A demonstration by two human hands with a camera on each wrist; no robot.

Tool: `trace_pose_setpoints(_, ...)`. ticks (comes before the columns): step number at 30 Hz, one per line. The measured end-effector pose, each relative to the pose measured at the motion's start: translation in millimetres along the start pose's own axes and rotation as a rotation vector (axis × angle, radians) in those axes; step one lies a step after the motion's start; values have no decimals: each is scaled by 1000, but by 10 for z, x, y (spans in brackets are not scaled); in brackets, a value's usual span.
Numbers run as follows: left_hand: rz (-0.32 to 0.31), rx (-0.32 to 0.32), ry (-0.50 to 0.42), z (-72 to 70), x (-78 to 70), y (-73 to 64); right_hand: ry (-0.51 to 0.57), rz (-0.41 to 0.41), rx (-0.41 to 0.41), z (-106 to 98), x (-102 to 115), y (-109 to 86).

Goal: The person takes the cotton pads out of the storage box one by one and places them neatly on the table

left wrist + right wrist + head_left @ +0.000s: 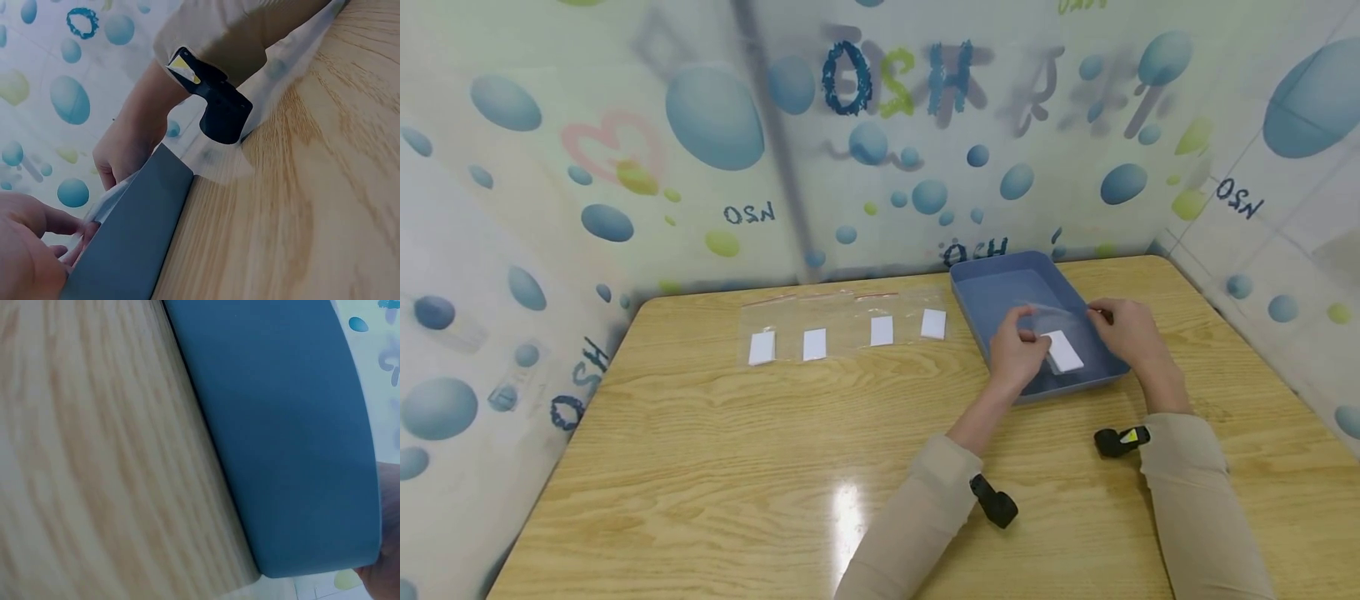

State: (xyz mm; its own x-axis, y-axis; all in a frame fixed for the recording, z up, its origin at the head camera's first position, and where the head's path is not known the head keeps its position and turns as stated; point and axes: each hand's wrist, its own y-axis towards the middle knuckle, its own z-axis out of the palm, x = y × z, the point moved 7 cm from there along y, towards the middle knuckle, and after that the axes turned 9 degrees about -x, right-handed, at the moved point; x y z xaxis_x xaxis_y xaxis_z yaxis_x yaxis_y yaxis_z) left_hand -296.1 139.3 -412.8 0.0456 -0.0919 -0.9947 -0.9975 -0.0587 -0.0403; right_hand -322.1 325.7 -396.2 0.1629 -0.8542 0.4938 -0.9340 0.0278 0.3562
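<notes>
Over the blue tray [1003,287] on the right of the table, a clear plastic bag [1051,318] with a white card [1064,353] at its lower end is held between both hands. The left hand [1017,354] pinches the bag's left side beside the card, with thumb and fingers. At the upper right corner, the right hand [1126,329] pinches the bag's edge with curled fingers. In the left wrist view the tray wall [134,231] hides much of the bag. The right wrist view is mostly tray side [281,437], with only a sliver of the hand.
Left of the tray, several clear bags lie in a row on the wooden table [737,467], each with a white card [762,347] in it. A patterned curtain [865,183] stands behind the table. Both wrists wear black cameras [996,502].
</notes>
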Motion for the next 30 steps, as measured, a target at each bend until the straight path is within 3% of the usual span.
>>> trace_pose_setpoints(6, 26, 14, -36, -71, -24, 15, -4, -7, -5, -5, 8, 1)
trace_pose_setpoints(20, 73, 117, -135, -330, -54, 34, -19, -27, -4, -9, 26, 4)
trace_pose_setpoints(30, 143, 147, -128, -542, -83, 57, -19, -30, 5, -7, 22, 2)
